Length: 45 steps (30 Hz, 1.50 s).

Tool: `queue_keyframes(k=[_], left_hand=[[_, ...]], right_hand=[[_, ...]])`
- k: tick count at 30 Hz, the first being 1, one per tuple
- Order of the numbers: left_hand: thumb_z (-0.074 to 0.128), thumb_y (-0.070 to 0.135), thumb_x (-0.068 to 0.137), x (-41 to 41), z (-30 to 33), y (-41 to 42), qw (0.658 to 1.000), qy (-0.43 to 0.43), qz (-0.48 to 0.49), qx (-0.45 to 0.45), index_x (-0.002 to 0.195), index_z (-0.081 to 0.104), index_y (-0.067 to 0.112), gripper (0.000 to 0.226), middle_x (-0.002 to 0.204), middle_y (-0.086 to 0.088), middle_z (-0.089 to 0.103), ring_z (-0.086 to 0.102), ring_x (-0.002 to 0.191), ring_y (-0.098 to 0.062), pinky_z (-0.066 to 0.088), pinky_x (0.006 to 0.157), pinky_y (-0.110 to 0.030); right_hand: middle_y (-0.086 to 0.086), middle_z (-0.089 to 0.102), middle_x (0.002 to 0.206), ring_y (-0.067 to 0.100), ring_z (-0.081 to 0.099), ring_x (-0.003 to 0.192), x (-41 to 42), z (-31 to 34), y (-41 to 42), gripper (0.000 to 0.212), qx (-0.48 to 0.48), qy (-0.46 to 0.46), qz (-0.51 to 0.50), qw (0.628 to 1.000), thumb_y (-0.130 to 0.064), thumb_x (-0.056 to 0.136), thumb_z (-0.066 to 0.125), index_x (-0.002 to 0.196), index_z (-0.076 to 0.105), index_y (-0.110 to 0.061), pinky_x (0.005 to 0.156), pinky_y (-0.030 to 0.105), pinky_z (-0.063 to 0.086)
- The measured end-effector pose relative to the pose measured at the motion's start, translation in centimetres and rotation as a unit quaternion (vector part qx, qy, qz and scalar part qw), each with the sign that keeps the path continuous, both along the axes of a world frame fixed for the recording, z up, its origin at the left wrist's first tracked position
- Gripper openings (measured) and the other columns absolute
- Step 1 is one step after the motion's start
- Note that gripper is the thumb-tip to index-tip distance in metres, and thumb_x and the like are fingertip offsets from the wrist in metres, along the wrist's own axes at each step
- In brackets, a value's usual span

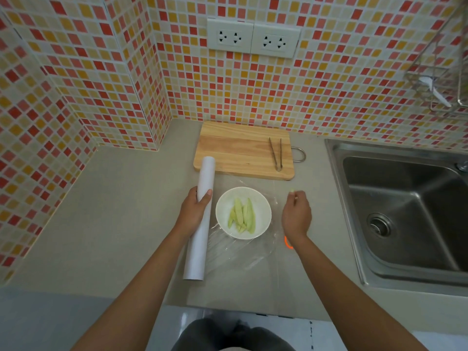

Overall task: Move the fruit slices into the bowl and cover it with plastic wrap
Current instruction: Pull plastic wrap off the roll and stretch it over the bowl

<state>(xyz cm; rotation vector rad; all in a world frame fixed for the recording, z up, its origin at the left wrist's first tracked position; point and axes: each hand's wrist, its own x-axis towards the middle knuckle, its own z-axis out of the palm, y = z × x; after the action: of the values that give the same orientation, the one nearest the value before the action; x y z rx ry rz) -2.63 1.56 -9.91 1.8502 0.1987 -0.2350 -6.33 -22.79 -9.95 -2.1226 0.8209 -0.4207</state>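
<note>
A white bowl stands on the grey counter with several pale green fruit slices in it. My left hand grips a white roll of plastic wrap just left of the bowl. A clear sheet of wrap stretches from the roll to the right, over the bowl. My right hand pinches the sheet's free edge to the right of the bowl.
A wooden cutting board lies behind the bowl with metal tongs on its right side. A steel sink takes up the right. Tiled walls with sockets close the back and left. A wire rack hangs at the upper right.
</note>
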Motion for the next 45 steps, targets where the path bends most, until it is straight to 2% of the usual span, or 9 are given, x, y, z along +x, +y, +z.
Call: queue_keyframes(k=[4,12,20,25,29,31,35,43,45], left_hand=[[0.051,0.043,0.095,0.0,0.0,-0.2,1.0,-0.002,-0.001,-0.003,0.129,0.049,0.015,0.045,0.116,0.001,0.06,0.058,0.102,-0.018,0.042,0.081,-0.03],[0.05,0.043,0.095,0.0,0.2,-0.7,1.0,0.003,0.005,-0.012,0.125,0.05,0.018,0.039,0.106,0.008,0.059,0.056,0.089,-0.001,0.041,0.069,-0.017],[0.048,0.04,0.097,0.4,0.0,-0.2,1.0,0.007,-0.011,-0.015,0.126,0.052,0.012,0.041,0.115,-0.001,0.061,0.058,0.1,-0.016,0.044,0.081,-0.028],[0.043,0.038,0.099,0.8,-0.2,0.3,0.998,0.033,-0.014,-0.057,0.132,0.047,0.01,0.043,0.122,-0.006,0.058,0.057,0.111,-0.022,0.045,0.098,-0.038],[0.054,0.049,0.092,0.8,-0.6,0.6,0.998,0.038,-0.012,-0.048,0.111,0.055,0.019,0.035,0.102,0.001,0.064,0.062,0.091,-0.017,0.051,0.077,-0.032],[0.061,0.046,0.088,0.8,-0.7,0.7,0.999,0.022,-0.006,-0.037,0.104,0.058,0.023,0.028,0.097,0.002,0.065,0.062,0.084,-0.014,0.048,0.068,-0.026],[0.059,0.041,0.092,0.9,-0.7,1.1,1.0,0.007,0.006,-0.027,0.127,0.054,0.017,0.043,0.11,-0.003,0.063,0.061,0.095,-0.017,0.049,0.08,-0.03],[0.036,0.032,0.103,0.9,-1.1,1.6,0.999,0.008,0.001,-0.037,0.124,0.055,0.009,0.037,0.116,-0.003,0.059,0.054,0.106,-0.016,0.04,0.093,-0.03],[0.037,0.04,0.101,1.0,-1.2,1.6,1.0,0.008,0.006,-0.021,0.116,0.057,0.012,0.037,0.107,0.0,0.06,0.055,0.098,-0.013,0.041,0.084,-0.028]], right_hand=[[-0.001,0.056,0.111,0.009,0.052,0.103,-0.3,1.3,3.2,0.029,0.055,-0.156,0.132,0.977,-0.013,0.101,0.039,0.118,0.06,-0.005,0.085,0.002,0.035],[-0.006,0.058,0.125,0.005,0.05,0.118,-0.7,-1.8,5.5,0.034,0.185,-0.113,0.139,0.966,-0.018,0.102,0.038,0.13,0.057,-0.012,0.102,0.02,0.037],[-0.011,0.058,0.12,0.001,0.05,0.113,-0.3,-2.6,5.2,0.034,0.15,-0.105,0.161,0.97,-0.019,0.102,0.038,0.128,0.059,-0.013,0.091,-0.003,0.031],[-0.001,0.061,0.129,0.006,0.051,0.117,-0.2,-2.7,5.3,0.034,0.147,-0.098,0.163,0.971,-0.017,0.101,0.04,0.128,0.059,-0.011,0.102,0.019,0.037],[0.003,0.061,0.131,0.013,0.053,0.123,-0.2,-2.8,5.3,0.034,0.141,-0.105,0.159,0.971,-0.015,0.101,0.041,0.127,0.06,-0.009,0.108,0.029,0.039],[0.004,0.062,0.129,0.015,0.054,0.123,-0.2,-2.8,5.3,0.033,0.138,-0.106,0.16,0.972,-0.014,0.101,0.041,0.126,0.061,-0.008,0.108,0.032,0.04],[0.004,0.063,0.129,0.016,0.054,0.123,-0.2,-2.9,5.4,0.033,0.138,-0.107,0.156,0.972,-0.015,0.1,0.042,0.126,0.061,-0.008,0.106,0.028,0.04],[0.005,0.064,0.127,0.017,0.056,0.122,-0.3,-2.6,5.1,0.033,0.141,-0.107,0.166,0.97,-0.015,0.101,0.041,0.125,0.062,-0.007,0.107,0.039,0.043],[0.005,0.064,0.128,0.017,0.055,0.122,-0.4,-2.7,5.2,0.033,0.14,-0.108,0.165,0.97,-0.014,0.101,0.041,0.125,0.062,-0.008,0.107,0.037,0.042]])
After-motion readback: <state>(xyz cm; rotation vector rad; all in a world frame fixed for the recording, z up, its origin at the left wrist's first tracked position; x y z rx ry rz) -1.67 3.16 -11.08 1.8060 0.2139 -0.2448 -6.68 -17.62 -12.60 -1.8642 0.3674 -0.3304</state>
